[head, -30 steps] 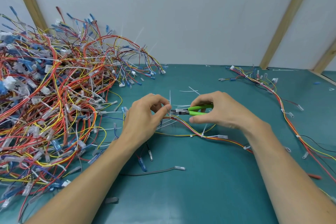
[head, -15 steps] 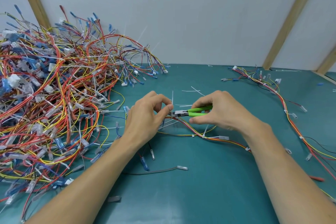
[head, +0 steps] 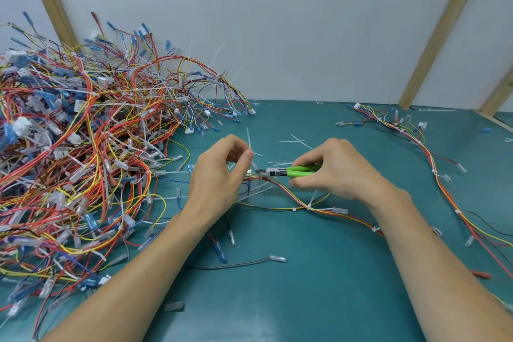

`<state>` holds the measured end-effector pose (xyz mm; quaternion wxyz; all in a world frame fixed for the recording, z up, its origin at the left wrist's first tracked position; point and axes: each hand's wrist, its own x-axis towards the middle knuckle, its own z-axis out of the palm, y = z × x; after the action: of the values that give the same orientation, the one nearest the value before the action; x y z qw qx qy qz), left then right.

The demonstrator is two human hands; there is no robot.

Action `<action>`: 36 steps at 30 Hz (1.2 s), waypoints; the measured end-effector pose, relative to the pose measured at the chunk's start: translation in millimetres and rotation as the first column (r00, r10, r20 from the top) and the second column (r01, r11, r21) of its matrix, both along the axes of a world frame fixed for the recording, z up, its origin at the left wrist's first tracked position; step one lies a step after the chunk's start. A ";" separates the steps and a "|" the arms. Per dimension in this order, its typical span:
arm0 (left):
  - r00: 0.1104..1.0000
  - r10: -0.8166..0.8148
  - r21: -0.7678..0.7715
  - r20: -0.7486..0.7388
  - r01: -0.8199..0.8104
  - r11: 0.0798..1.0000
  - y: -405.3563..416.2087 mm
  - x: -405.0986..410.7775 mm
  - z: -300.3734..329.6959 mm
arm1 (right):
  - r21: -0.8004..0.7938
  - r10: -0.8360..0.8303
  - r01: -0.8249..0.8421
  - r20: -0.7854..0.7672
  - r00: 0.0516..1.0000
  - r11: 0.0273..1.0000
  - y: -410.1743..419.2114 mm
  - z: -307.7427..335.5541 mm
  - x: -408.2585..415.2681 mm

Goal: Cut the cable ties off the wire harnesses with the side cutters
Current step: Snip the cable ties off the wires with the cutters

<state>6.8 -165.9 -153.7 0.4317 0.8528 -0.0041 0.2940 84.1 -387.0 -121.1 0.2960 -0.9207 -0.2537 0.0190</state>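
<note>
Green counter [head: 319, 286] mid-job: left hand [head: 219, 175] fingers pinching a floppy wire harness [head: 302, 204] by its stiff cable tie [head: 249, 141], right hand [head: 338, 172] clamped around the side cutters [head: 288, 173], nose at the tie.

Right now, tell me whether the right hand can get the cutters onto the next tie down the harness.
Probably yes. The right hand holds the cutters, and the tie sits exposed on the harness just below, nothing covering it.
</note>
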 end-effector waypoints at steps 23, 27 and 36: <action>0.926 0.374 0.376 -0.054 -0.328 0.866 23.5 -0.8 3.2 | -0.040 -0.135 0.130 -0.190 0.972 0.991 -1.6 0.4 0.0; 0.919 0.390 0.395 -0.060 -0.337 0.855 24.1 -0.3 1.6 | -0.135 -0.167 0.147 -0.157 0.973 0.980 -2.1 -1.6 0.9; 0.932 0.353 0.390 -0.086 -0.295 0.873 23.7 1.4 -2.3 | -0.104 -0.141 0.123 -0.193 0.971 0.987 -0.9 0.0 -0.3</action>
<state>8.2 -142.2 -156.0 0.2065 0.9273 0.1172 0.2893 83.8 -387.9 -121.1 0.2780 -0.9416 -0.1596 0.1031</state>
